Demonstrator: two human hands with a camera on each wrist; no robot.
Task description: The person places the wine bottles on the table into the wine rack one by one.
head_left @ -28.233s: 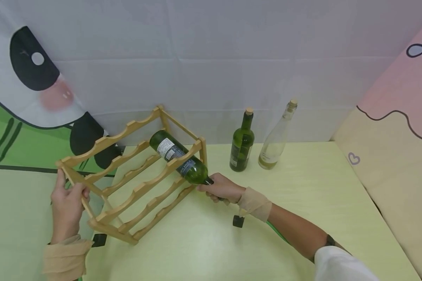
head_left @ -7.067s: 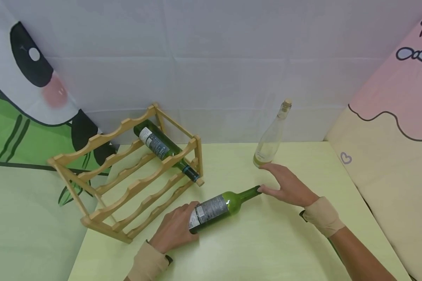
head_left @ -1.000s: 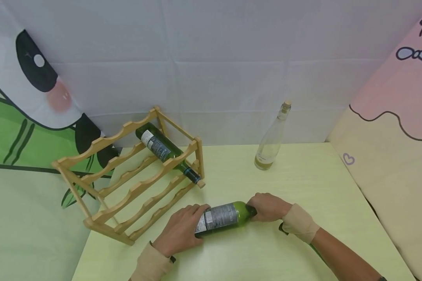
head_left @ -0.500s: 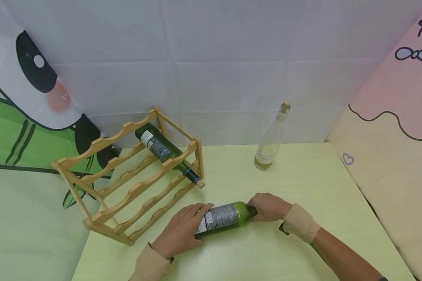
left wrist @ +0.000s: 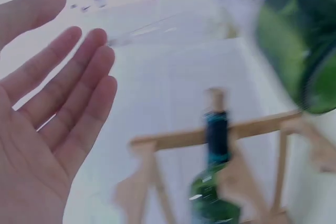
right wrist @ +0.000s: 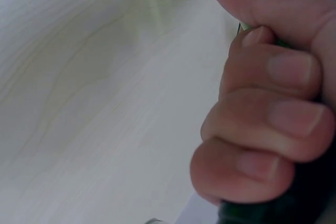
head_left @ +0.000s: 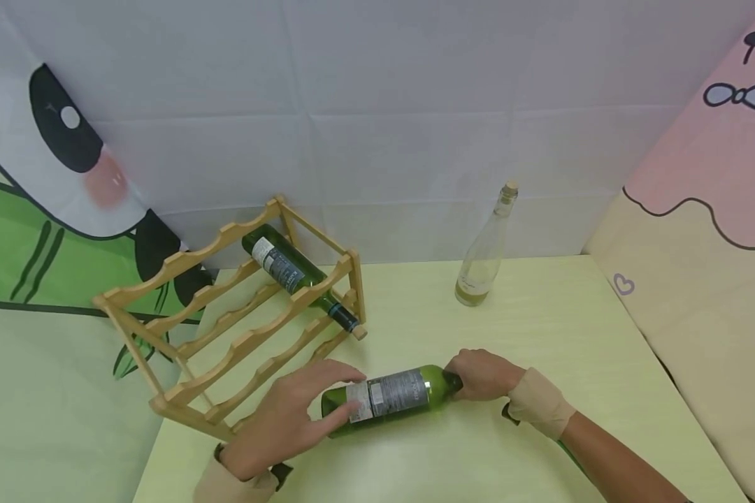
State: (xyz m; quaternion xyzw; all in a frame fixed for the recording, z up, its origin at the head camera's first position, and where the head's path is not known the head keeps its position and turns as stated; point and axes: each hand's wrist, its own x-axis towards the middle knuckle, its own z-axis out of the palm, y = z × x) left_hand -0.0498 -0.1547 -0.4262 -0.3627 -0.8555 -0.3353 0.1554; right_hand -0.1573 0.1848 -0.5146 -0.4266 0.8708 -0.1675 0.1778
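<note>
My right hand grips the neck of a green wine bottle, its fingers curled round the glass in the right wrist view. The bottle is held roughly level over the table, with its base to the left and a grey label facing up. My left hand is beside the bottle's base, fingers spread and straight; the left wrist view shows its palm with nothing in it. A second corked green wine bottle lies in the top tier of the wooden wine rack, neck toward the front right.
A clear glass bottle with a cork and a little yellowish liquid stands upright at the back right of the pale table. Behind it hangs a light cloth backdrop. The rack takes up the table's left side.
My left hand has let go of the bottle's base and drawn back to the left, baring that end. My right hand keeps its grip on the neck. Earlier, this bottle stood upright by the clear one.
</note>
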